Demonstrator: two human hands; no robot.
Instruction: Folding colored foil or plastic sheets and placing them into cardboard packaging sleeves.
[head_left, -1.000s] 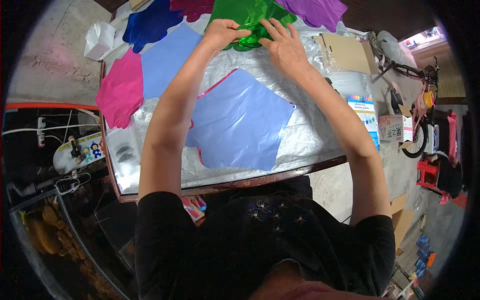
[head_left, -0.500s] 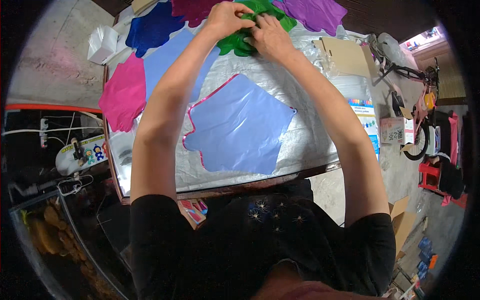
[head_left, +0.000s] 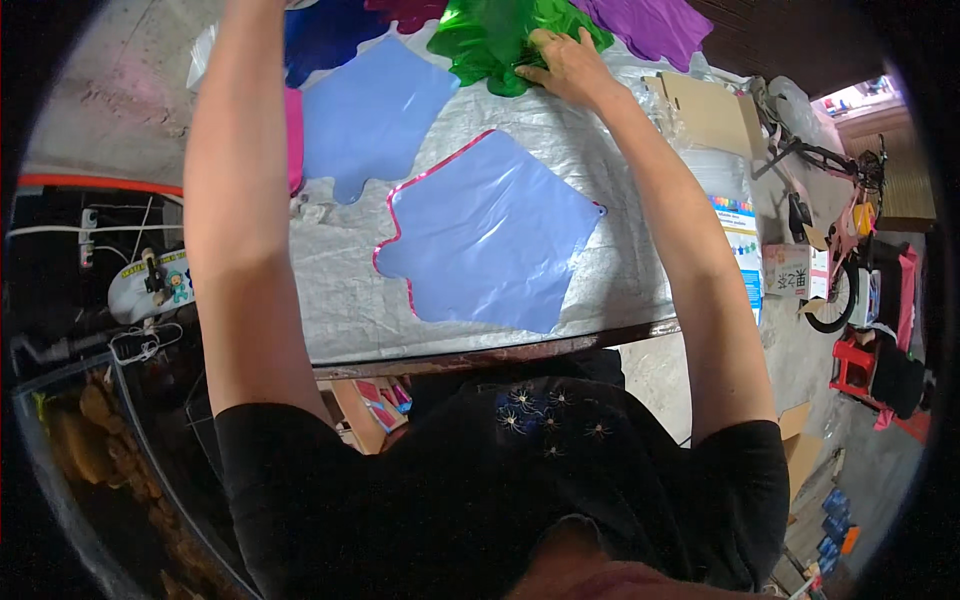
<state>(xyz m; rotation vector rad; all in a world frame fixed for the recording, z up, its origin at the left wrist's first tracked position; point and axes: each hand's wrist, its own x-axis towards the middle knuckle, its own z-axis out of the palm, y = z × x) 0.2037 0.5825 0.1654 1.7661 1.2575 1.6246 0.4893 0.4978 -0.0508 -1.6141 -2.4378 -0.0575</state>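
My right hand (head_left: pixel 572 68) rests on a pile of shiny green foil balloons (head_left: pixel 485 45) at the far side of the table, fingers apart. My left forearm reaches past the top edge of the picture, so that hand is out of sight. Nearer to me lies a flat, star-like pale blue foil balloon (head_left: pixel 490 240) with a pink rim on its left side. Behind it to the left is a second pale blue piece (head_left: pixel 375 115). Dark blue foil (head_left: pixel 330 40), dark red foil (head_left: pixel 405 12) and purple foil (head_left: pixel 650 28) flank the green. My left arm hides most of a pink piece (head_left: pixel 294 140).
A silvery sheet (head_left: pixel 340 270) covers the table. Along its right side lie flat cardboard (head_left: pixel 705 110) and clear plastic packs with a printed card (head_left: pixel 737 240). A bicycle (head_left: pixel 845 230), a carton (head_left: pixel 785 270) and a red stool (head_left: pixel 852 362) stand on the floor to the right.
My left hand has left the green foil and gone up and left, out of the picture. The right hand stays at the green foil, its fingers now more spread. The view has shifted slightly.
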